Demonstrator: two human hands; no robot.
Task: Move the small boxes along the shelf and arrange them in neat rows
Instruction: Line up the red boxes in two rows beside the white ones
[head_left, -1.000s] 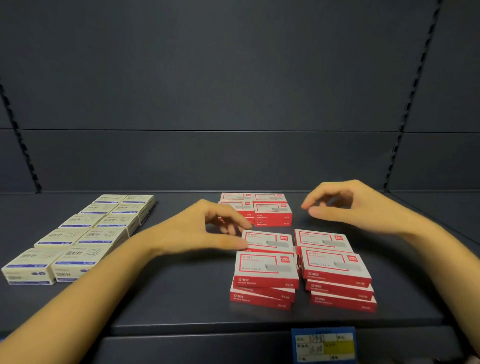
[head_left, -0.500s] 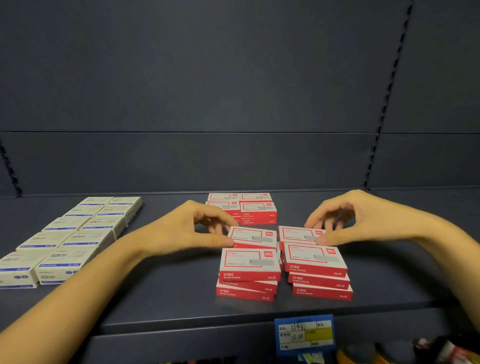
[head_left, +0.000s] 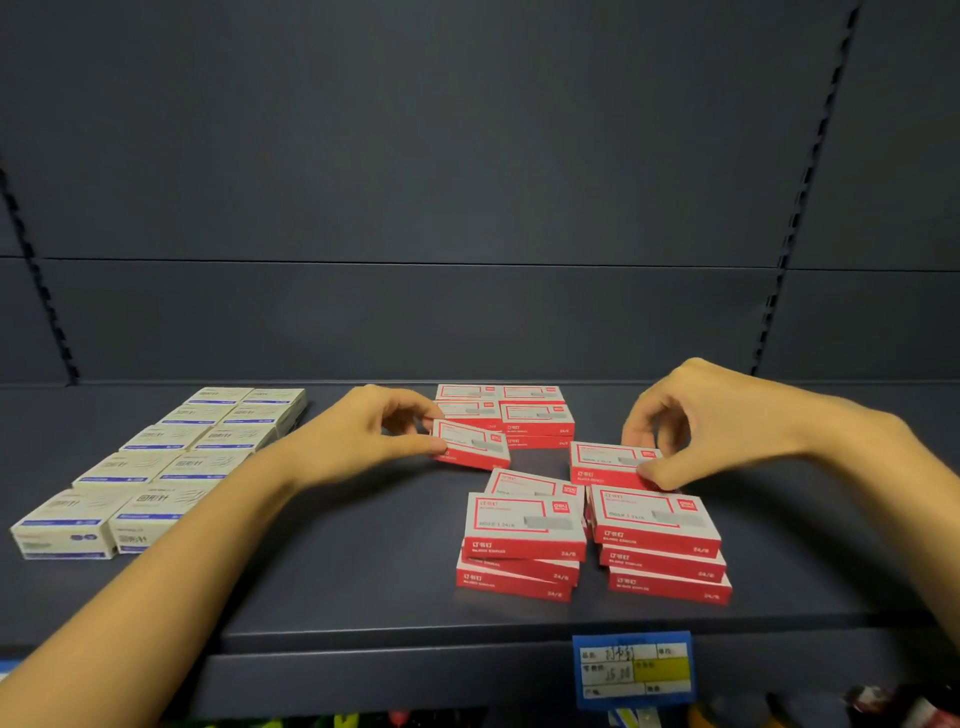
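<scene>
Dark shelf (head_left: 322, 582), left hand (head_left: 358, 441) pinching tilted red box (head_left: 475, 447), right hand (head_left: 701, 421) pinching another red box (head_left: 608, 465)

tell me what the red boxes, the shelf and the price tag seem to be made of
Red boxes: likely thin printed card, faintly glossy; sharp folded edges, flat printed faces. Shelf: probably painted metal, matt dark grey; thin, smooth, even surface. Price tag: paper slip, seemingly in a blue plastic holder; cannot be sure.
</scene>
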